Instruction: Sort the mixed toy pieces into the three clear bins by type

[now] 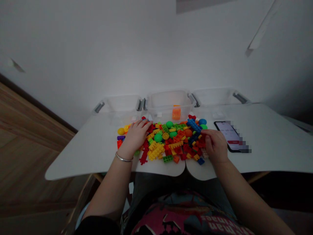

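Nearest, two rounded corners of the white tabletop (80, 147) meet at a notch. Beyond it spreads one heap of toy bricks (174, 145), too overlapped to count. The left hand (137, 135) lies palm down across its left side, blocking some bricks; the right hand (216, 145) curls at its right edge. I cannot tell whether either of the hands grips anything. Seven round pieces show: four green (157, 137), one blue, one orange, one yellow. One phone (228, 135) lies just right of the right hand. Farther, three clear bins (168, 98) line the wall (122, 49); the middle one contains one orange block (176, 112).
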{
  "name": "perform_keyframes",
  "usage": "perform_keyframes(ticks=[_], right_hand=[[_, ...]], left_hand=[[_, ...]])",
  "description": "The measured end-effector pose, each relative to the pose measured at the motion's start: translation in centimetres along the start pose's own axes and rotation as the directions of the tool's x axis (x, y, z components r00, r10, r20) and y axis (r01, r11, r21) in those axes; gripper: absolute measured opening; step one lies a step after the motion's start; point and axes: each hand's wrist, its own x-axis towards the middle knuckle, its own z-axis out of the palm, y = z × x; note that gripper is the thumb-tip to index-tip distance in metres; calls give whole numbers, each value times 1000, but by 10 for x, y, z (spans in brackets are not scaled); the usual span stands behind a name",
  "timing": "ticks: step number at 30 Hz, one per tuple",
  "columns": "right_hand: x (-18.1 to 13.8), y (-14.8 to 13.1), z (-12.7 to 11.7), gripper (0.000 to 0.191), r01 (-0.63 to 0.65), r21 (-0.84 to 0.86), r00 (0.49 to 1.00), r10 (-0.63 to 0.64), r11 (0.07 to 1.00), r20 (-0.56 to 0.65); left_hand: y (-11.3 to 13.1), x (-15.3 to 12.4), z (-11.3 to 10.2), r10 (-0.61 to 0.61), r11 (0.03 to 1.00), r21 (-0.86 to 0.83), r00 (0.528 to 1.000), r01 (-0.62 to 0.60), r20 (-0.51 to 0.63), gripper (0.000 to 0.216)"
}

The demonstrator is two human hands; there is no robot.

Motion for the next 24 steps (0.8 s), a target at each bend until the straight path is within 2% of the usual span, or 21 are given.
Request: perform_keyframes(ticks=[4,11,17,21,24], right_hand=[[0,0,0,27,22,5,1000,-22,1000,-10],[0,-1,0,27,22,7,1000,-22,1000,-1],[0,0,1,25,64,-6,998,-64,998,-27],[0,2,2,23,113,-24,992,-114,993,-53],[0,3,3,22,133,-35,989,-135,991,-57]], left_hand=[[-3,7,-6,59,998,-41,997,-57,49,48],[-3,-1,-9,97,994,-40,995,-98,-13,61],[-1,-2,-11,93,995,-13,995,-94,-41,49],[-1,-8,-14,7,996,-83,988,-20,-155,48],[-1,-17,-9,-119,961,-274,942,31,-313,48]])
